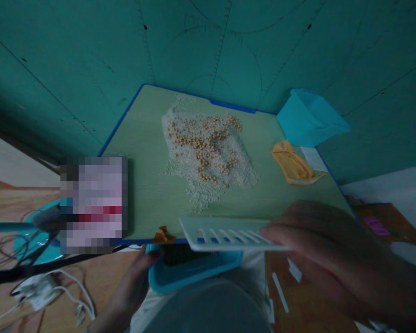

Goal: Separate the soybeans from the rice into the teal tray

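A pile of white grains mixed with small tan beans [208,148] lies spread on a pale green board with a blue rim [142,185]. My right hand [319,236] is closed on a white slotted scoop [225,235] and holds it flat over the board's near edge. My left hand [135,277] grips the left side of a blue plastic tray [194,273], which sits just under the near edge of the board, above my lap.
A blue plastic container [308,118] and a crumpled orange bag [293,164] lie at the board's right end. A blurred box [93,203] stands at its left corner. White cables [55,291] trail on the wooden floor at the left. A teal wall stands behind.
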